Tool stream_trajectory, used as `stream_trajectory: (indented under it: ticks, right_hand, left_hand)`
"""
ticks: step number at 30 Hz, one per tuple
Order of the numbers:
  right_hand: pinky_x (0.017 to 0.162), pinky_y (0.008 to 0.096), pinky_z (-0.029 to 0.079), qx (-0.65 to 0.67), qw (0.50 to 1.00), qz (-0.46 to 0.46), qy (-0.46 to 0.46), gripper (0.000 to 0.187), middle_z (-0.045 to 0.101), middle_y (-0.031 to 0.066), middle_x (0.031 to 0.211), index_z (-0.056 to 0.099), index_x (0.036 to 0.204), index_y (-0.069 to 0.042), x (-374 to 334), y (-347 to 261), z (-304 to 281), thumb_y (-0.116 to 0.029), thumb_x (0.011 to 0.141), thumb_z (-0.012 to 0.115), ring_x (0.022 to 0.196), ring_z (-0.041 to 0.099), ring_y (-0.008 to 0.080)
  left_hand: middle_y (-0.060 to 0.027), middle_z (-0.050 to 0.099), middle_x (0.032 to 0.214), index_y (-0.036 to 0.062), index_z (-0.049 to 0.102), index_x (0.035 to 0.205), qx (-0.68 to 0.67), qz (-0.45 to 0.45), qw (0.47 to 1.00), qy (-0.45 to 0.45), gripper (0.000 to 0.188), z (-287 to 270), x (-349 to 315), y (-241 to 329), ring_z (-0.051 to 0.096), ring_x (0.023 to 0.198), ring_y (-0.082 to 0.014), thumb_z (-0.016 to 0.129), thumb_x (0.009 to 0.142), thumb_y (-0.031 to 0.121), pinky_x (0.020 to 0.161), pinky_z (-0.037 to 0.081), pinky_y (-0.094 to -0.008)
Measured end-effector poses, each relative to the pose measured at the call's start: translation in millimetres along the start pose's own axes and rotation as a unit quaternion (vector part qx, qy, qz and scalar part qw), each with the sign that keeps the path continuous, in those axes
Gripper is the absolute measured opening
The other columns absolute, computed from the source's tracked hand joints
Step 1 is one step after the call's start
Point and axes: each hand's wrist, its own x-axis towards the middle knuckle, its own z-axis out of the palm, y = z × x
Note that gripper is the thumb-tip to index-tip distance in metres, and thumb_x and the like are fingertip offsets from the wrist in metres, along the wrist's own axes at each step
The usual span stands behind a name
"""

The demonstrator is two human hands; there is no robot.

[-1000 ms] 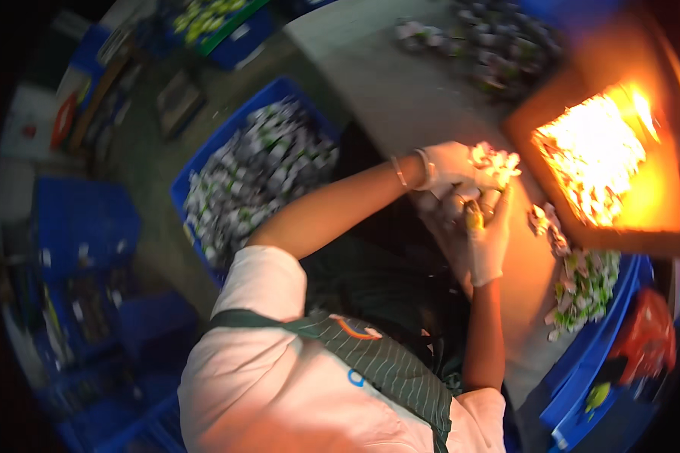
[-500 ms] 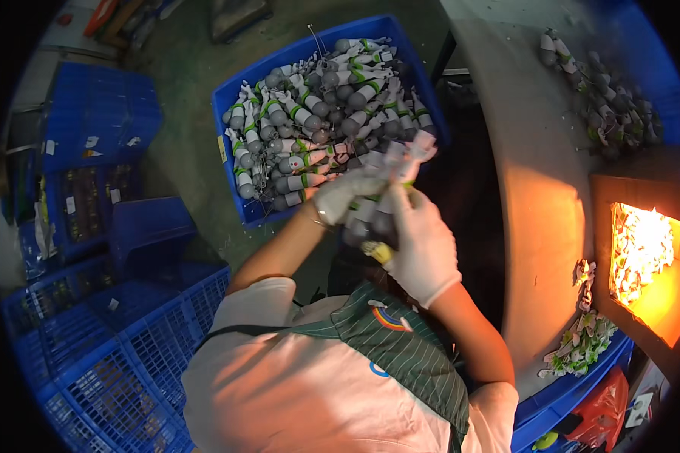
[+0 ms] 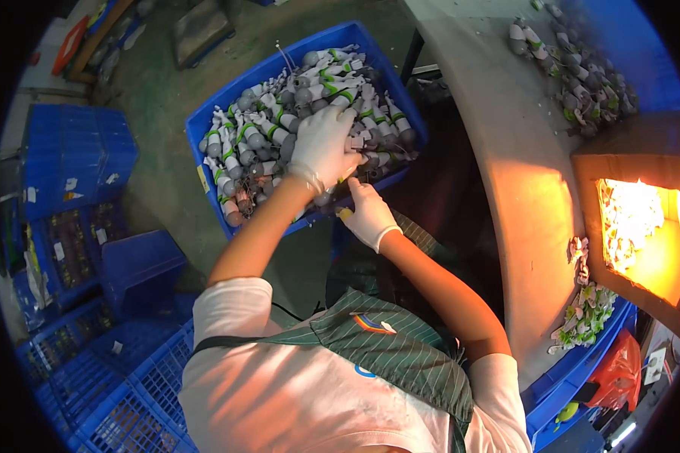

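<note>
A long pale table stands to the right of the large blue bin, parted from it by a dark gap. The person's white shirt and striped dark-green apron fill the space on the near side of the bin. Well left of the bin stand stacked blue crates, with blue mesh crates near and left of it. A cardboard box sits well right of the bin, its open side brightly lit around heaped small pieces, too glaring to make out. Far right of the bin, on the table, lies a pile of grey-and-white pieces; nearer the person, also right of the bin, are a red plastic bag and a smaller white-and-green heap.

The left hand, in a white glove, lies over the contents inside the bin; I cannot tell whether its grip is clamped on anything. The right hand, also gloved, is at the bin's near rim, fingers pointing toward it; its grip is likewise unclear. Bottle-shaped figures, white with grey rounded ends and green bands, fill the bin. A small yellow bit shows at the right hand, just beside the bin.
</note>
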Motion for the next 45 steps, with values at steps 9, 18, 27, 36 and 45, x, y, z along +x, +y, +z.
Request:
stream_trajectory:
  ticks: [9, 18, 27, 36, 45]
  right_hand:
    - [0.093, 0.0391, 0.048, 0.038, 0.995, -0.093, 0.019, 0.041, 0.06, 0.0173, 0.117, 0.062, 0.114, -0.001, -26.6, -20.0, -41.5, -0.012, 0.077, 0.075, 0.107, 0.059, 0.036]
    - [0.082, 0.0309, 0.053, 0.097, 0.954, -0.129, 0.251, 0.035, 0.061, 0.0143, 0.119, 0.064, 0.114, -0.003, -102.7, 37.2, -119.2, -0.003, 0.08, 0.07, 0.103, 0.063, 0.0245]
    - [0.077, 0.0278, 0.052, 0.009, 0.863, 0.001, 0.506, 0.024, 0.062, 0.0117, 0.105, 0.065, 0.106, 0.0, -194.9, 121.5, -172.7, 0.005, 0.082, 0.067, 0.087, 0.064, 0.0186]
    - [0.078, 0.0365, 0.052, -0.009, 0.824, -0.008, 0.566, 0.021, 0.066, 0.0135, 0.095, 0.066, 0.097, -0.004, -192.7, 122.9, -164.6, 0.002, 0.077, 0.07, 0.088, 0.065, 0.0297]
    - [0.079, 0.0351, 0.051, 0.021, 0.823, -0.005, 0.567, 0.022, 0.065, 0.0147, 0.094, 0.066, 0.096, -0.001, -194.6, 121.9, -172.3, 0.004, 0.075, 0.069, 0.088, 0.064, 0.0291]
  left_hand:
    - [-0.0097, 0.05, 0.131, 0.0173, 0.052, 0.129, 0.164, -0.127, 0.977, 0.052, 0.072, 25.7, -58.8, -34.3, 0.047, 0.122, -0.0286, 0.077, 0.068, 0.045, 0.098, 0.037, -0.0504]
    - [-0.0276, 0.049, 0.133, -0.0025, 0.051, 0.13, 0.085, -0.126, 0.988, -0.039, 0.086, -25.5, -31.3, -23.0, 0.05, 0.121, -0.0415, 0.079, 0.062, 0.042, 0.102, 0.043, -0.0446]
    - [-0.0164, 0.058, 0.119, 0.0058, 0.062, 0.115, -0.144, 0.195, 0.955, 0.17, 0.039, -49.7, 180.8, 154.6, 0.056, 0.111, -0.0363, 0.07, 0.08, 0.021, 0.095, 0.045, -0.0432]
    - [-0.0174, 0.059, 0.111, 0.0106, 0.067, 0.106, -0.074, -0.035, 0.994, 0.074, 0.039, 12.4, 313.2, 225.7, 0.059, 0.104, -0.0372, 0.069, 0.077, 0.037, 0.091, 0.048, -0.0446]
    - [-0.0186, 0.058, 0.121, 0.01, 0.054, 0.129, -0.204, 0.259, 0.944, 0.004, 0.054, 32.5, 203.6, 195.3, 0.056, 0.11, -0.0392, 0.064, 0.077, 0.006, 0.095, 0.047, -0.0415]
